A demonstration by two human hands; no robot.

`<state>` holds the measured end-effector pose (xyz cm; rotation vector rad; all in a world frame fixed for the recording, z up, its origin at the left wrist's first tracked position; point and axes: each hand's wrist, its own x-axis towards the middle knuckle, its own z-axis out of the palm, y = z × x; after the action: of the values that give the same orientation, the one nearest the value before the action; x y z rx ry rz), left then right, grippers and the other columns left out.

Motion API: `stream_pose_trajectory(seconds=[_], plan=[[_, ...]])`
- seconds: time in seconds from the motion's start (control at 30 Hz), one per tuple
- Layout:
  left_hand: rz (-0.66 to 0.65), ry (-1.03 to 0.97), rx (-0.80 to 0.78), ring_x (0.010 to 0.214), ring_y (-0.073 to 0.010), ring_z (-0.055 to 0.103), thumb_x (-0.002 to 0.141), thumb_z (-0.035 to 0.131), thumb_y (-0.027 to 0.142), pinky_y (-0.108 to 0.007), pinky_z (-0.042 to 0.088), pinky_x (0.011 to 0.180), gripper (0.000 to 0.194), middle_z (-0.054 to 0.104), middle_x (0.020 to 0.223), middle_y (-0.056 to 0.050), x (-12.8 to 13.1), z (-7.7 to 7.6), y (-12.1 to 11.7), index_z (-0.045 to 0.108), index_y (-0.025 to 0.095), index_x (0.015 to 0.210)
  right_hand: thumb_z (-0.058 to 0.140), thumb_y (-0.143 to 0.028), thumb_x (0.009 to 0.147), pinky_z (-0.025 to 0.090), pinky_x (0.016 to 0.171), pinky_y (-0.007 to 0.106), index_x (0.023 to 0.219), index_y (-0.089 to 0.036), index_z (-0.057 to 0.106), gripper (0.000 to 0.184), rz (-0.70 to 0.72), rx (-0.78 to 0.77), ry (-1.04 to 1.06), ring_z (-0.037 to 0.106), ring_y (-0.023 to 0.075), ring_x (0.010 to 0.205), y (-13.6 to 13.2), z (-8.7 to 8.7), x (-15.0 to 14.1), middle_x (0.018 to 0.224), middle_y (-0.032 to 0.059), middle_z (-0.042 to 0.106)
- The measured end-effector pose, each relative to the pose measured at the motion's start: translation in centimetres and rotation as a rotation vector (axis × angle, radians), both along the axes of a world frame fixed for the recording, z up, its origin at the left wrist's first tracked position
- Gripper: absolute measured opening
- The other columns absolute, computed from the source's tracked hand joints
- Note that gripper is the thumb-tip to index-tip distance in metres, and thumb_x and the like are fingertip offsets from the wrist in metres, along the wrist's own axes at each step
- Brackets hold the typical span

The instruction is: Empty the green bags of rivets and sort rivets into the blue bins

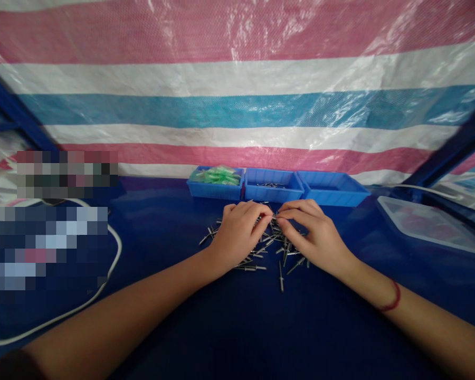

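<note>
Over a loose pile of silvery blind rivets (pixel 282 277) on the dark blue table, my two hands meet at the fingertips. My left hand (pixel 241 227) is closed, its thumb and index finger pinched together. Facing it, my right hand (pixel 314 227) pinches as well, its fingertips almost touching the left ones. A small metal piece, which looks like one of the rivets, shows between the two pinches, mostly covered by the fingers. Rivets lie in all directions under and around both hands, and my hands hide part of the pile.
Behind the pile stand three blue bins: the left bin (pixel 214 191) holds green plastic packets, the middle bin (pixel 273 195) several rivets, and the right bin (pixel 332 198) shows no contents. A translucent lid or tray (pixel 431 227) lies right. A white cable (pixel 116 253) curves left. Striped sheeting (pixel 237 111) hangs behind.
</note>
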<state>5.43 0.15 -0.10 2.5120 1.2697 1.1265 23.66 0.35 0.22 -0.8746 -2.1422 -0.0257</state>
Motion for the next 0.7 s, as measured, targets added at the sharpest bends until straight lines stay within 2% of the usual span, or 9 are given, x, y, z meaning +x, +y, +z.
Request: stream_pose_trajectory(seconds=[0.07,0.2,0.27,0.4,0.7], plan=[[-0.033,-0.086,-0.006,0.085,-0.0155,0.060,0.089,0.053,0.021,-0.032,0.040,0.079,0.006,0.066,0.089,0.000,-0.13,-0.19,0.00,0.058,0.020,0.092,0.055,-0.020,0.085,0.044,0.077,0.036,0.086,-0.019,0.063,0.008,0.018,-0.023,0.011,0.056,0.0189,0.086,-0.21,-0.03,-0.14,0.091,0.0064,0.063],[-0.060,-0.236,-0.052,0.082,-0.0150,0.063,0.084,0.058,0.018,-0.029,0.045,0.077,0.015,0.067,0.089,-0.002,-0.10,-0.35,-0.03,0.058,0.018,0.099,0.056,-0.020,0.084,0.044,0.078,0.036,0.085,-0.019,0.062,0.006,0.028,-0.079,0.055,0.057,0.0188,0.088,-0.55,-0.13,-0.45,0.092,0.0063,0.063],[-0.081,-0.273,-0.086,0.078,-0.0140,0.062,0.084,0.057,0.019,-0.027,0.046,0.075,0.010,0.067,0.086,-0.001,-0.04,-0.24,-0.05,0.059,0.017,0.094,0.056,-0.020,0.084,0.045,0.079,0.036,0.085,-0.020,0.061,0.006,0.026,-0.100,0.076,0.057,0.0188,0.088,-0.62,-0.14,-0.55,0.091,0.0059,0.063],[-0.125,-0.285,-0.128,0.074,-0.0121,0.061,0.085,0.056,0.019,-0.024,0.047,0.072,0.005,0.065,0.080,0.000,0.00,0.10,-0.14,0.060,0.017,0.084,0.055,-0.022,0.084,0.044,0.080,0.037,0.085,-0.021,0.060,0.005,0.017,-0.145,0.097,0.057,0.0190,0.088,-0.61,-0.11,-0.58,0.089,0.0050,0.063],[-0.181,-0.282,-0.108,0.075,-0.0118,0.060,0.086,0.054,0.018,-0.024,0.047,0.073,0.005,0.064,0.081,-0.001,0.00,0.40,-0.48,0.059,0.017,0.086,0.053,-0.025,0.086,0.045,0.082,0.038,0.086,-0.021,0.064,0.011,0.031,-0.199,0.105,0.058,0.0195,0.092,-0.63,-0.11,-0.55,0.094,0.0056,0.063]])
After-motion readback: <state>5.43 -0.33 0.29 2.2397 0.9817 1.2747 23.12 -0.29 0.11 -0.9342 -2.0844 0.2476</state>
